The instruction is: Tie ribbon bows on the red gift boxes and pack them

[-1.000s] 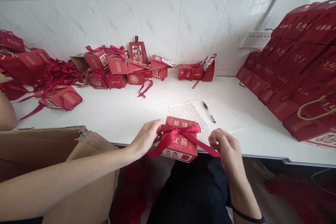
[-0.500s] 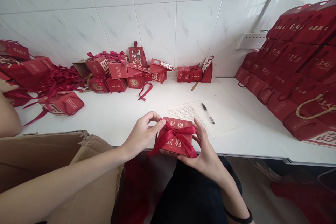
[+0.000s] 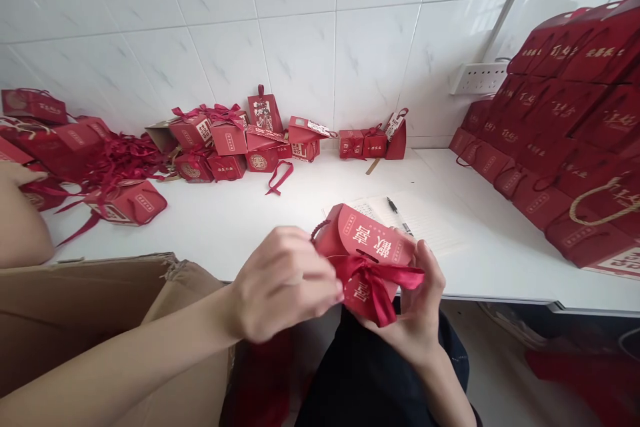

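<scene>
A red gift box (image 3: 367, 230) with gold characters is tilted above the table's front edge. My right hand (image 3: 417, 307) wraps round its right side and underside, closed on it. Across the box runs a dark red satin ribbon (image 3: 383, 280), tied in a bow. My left hand (image 3: 287, 287) is at the bow's left side, slightly blurred, its fingers curled and the tips pinched on the ribbon there. A twisted dark red cord handle (image 3: 320, 230) shows at the box's left edge.
Behind the box lie written paper sheets (image 3: 440, 233) and a pen (image 3: 397, 213). Red boxes (image 3: 227, 140) line the wall; a tall stack (image 3: 555, 120) fills the right. Loose ribbons (image 3: 133, 157) heap at left, near another person's arm (image 3: 23, 220). An open cardboard carton (image 3: 195, 320) stands front left.
The gift box has tipped and turned, and moved rightward with my right hand. My left hand has shifted from the box's upper left corner to the bow's left side.
</scene>
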### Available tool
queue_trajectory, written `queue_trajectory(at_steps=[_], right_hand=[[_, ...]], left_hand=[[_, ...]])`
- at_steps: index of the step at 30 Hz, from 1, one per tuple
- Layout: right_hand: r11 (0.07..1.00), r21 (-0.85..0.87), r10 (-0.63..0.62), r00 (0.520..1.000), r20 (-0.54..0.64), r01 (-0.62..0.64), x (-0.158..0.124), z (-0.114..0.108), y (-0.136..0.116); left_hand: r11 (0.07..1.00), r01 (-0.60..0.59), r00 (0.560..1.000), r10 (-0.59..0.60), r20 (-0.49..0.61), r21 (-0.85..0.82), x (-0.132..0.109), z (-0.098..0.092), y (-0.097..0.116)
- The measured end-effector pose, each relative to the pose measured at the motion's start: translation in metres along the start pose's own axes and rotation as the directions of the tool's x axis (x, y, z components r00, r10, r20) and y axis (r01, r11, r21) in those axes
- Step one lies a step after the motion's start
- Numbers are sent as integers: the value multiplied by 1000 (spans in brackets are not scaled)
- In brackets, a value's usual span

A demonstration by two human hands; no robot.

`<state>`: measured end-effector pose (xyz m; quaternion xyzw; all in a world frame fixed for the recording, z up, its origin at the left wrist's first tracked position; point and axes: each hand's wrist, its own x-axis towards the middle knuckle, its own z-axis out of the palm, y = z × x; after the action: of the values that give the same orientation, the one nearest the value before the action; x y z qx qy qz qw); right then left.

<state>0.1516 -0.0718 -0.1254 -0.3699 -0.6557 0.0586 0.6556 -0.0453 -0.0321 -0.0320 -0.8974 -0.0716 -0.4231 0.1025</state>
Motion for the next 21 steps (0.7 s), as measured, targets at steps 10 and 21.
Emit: queue_trajectory(at_steps=[10, 21], right_hand=[[995, -42, 96, 961, 260, -88, 18, -10, -20], [993, 114, -20, 895, 445, -35, -24, 22, -4]], left_hand=[[589, 689, 717, -469, 516, -422, -5, -9, -21], [-225, 394, -115, -974, 195, -891, -59, -130, 1]])
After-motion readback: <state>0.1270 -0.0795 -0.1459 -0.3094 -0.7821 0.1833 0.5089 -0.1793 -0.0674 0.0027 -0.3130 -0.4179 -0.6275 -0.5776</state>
